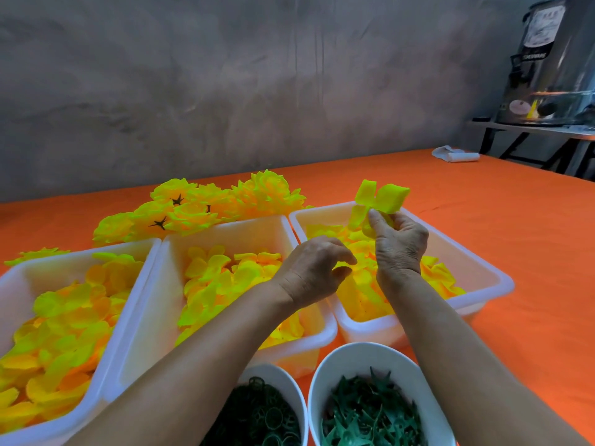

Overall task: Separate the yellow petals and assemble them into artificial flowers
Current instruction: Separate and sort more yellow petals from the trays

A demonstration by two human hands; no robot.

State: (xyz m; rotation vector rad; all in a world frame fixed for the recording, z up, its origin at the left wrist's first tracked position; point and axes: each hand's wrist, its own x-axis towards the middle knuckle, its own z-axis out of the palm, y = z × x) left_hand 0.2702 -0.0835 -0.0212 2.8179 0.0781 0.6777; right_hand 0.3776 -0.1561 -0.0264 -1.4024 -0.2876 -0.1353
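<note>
Table [483,239]: orange cloth, cut off at right.
Left tub [80,410]: cropped by frame edge.
Right tub [476,268]: loose petals [363,294] inside, partly hidden behind both wrists.
Green bowls [351,358]: contents dark, hard to make out.
Right hand [399,243]: pinching a four-lobed petal piece [381,197] raised above the right tub.
Left hand [314,268]: fingers curled toward thumb (held item, if any, not discernible).

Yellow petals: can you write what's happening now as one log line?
right hand: holds petal piece | left hand: pinches petal over right tub | finished flowers: behind tubs
</note>
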